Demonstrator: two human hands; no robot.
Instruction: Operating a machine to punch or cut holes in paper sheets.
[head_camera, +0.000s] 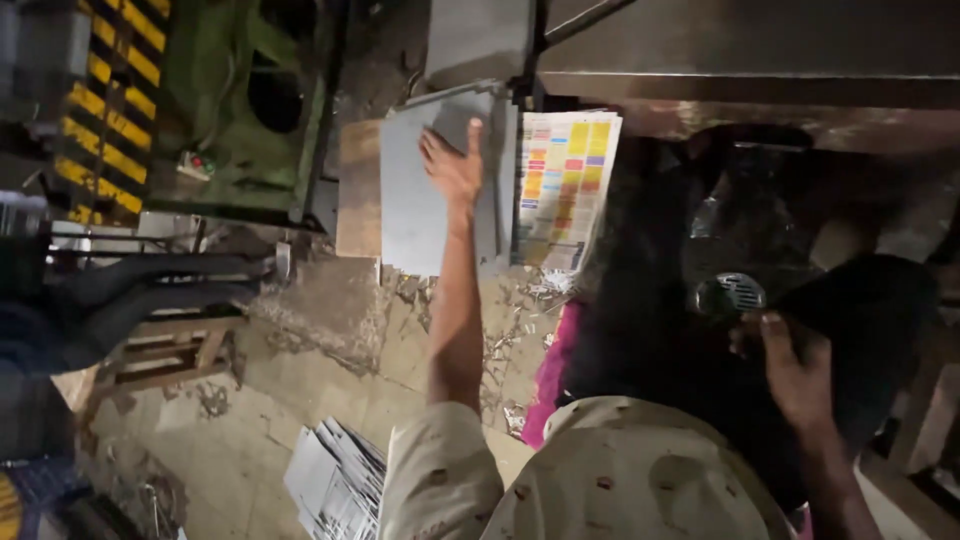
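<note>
One hand (452, 165) — on grey sheets (415, 210)

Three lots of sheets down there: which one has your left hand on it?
The plain grey stack straight ahead; the left hand lies flat on it. The colour-printed sheets lie beside it untouched, and the fanned pile sits on the floor near your knee.

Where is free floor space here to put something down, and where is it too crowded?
Bare floor lies between the wooden frame and the paper pile. It is crowded around the left hand: grey sheets, colour sheet, scraps.
</note>
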